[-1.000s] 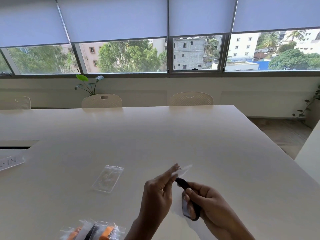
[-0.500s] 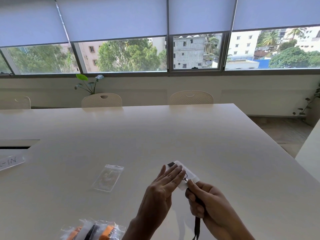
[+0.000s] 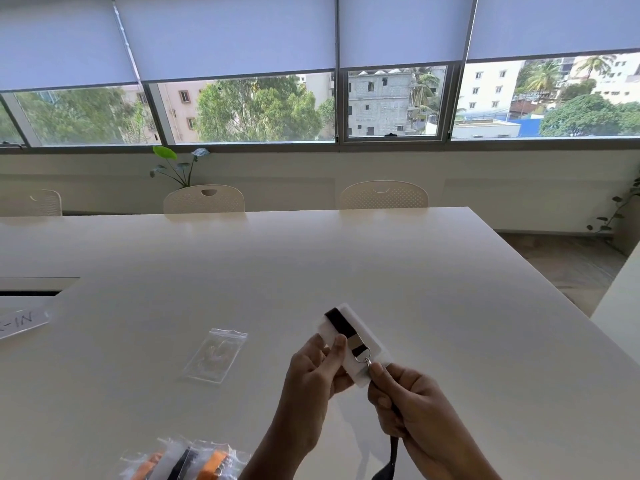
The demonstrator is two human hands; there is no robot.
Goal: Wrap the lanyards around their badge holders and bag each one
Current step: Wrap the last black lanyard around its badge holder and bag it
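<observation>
A white badge holder (image 3: 360,336) is held above the table, its face turned up toward me. A black lanyard strap (image 3: 341,323) lies across it, ending in a silver clip. My left hand (image 3: 317,372) pinches the holder's near-left edge, thumb pressing the strap. My right hand (image 3: 412,410) grips the lanyard just below the clip, and the loose black strap (image 3: 393,455) hangs down from it. An empty clear zip bag (image 3: 216,355) lies flat on the table to the left.
Several bagged lanyards (image 3: 187,462), orange and black, sit at the near edge. The white table (image 3: 311,265) has a paper label (image 3: 20,320) and a cable slot (image 3: 31,287) at the left. Chairs (image 3: 204,199) stand along the far side.
The badge holder has been turned face up and lifted slightly. A stretch of black strap now lies across it, and my right hand has slid down the lanyard below the clip.
</observation>
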